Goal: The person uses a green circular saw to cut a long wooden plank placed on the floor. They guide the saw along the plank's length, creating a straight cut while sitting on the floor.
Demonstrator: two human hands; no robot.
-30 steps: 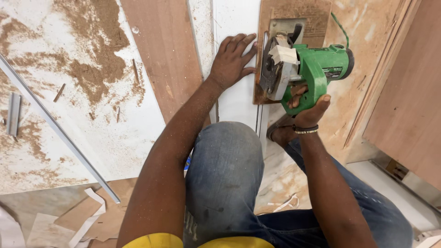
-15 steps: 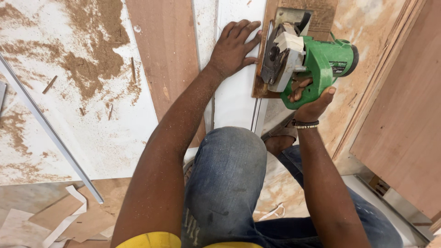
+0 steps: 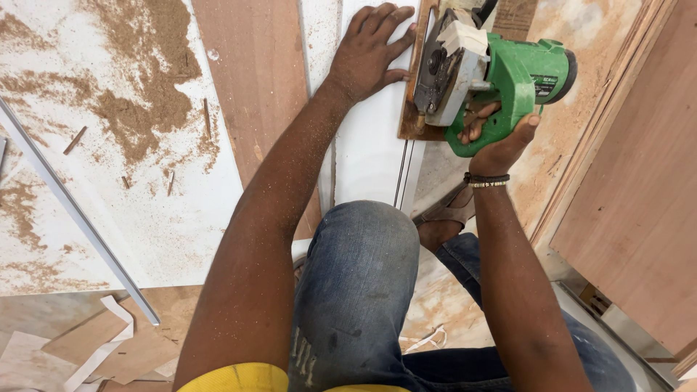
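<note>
Right now right hand (image 3: 501, 138) clamps green circular saw (image 3: 501, 76) handle; left hand (image 3: 370, 51) flat, fingers spread, on white board (image 3: 370, 152).

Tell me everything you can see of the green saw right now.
The saw is a handheld circular saw with a green plastic body, a grey metal blade guard, a whitish dusty part on top and a black end cap. It sits at the top of the view on a brown base piece, along the right edge of the white panel. The right hand grips its handle from below; the left hand lies flat on the panel beside it.
</note>
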